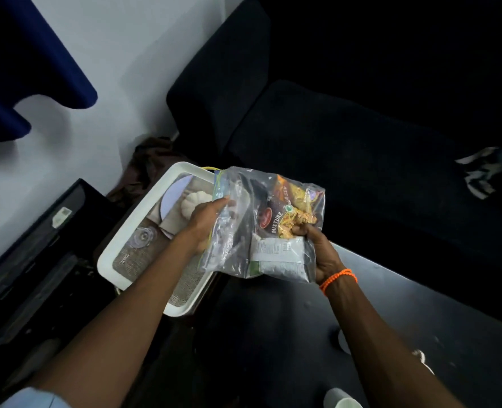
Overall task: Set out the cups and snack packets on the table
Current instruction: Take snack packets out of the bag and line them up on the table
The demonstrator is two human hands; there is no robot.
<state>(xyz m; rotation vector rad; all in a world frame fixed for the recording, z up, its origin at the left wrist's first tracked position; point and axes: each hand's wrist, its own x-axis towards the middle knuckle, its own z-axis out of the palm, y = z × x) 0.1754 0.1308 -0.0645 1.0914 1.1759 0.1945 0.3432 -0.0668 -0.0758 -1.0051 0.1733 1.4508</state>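
A clear zip bag holding snack packets is held up over the dark table. Inside it show a dark packet marked "MIXTURE" and a white packet. My left hand grips the bag's left side near its mouth. My right hand grips the bag from the right, fingers curled into the packets through the plastic. A pale cup stands at the bottom edge of the table, partly cut off.
A white tray with a printed picture base lies left of the bag, over the table's left end. A dark sofa fills the far side, with a patterned cloth on it. A black unit stands at the left wall.
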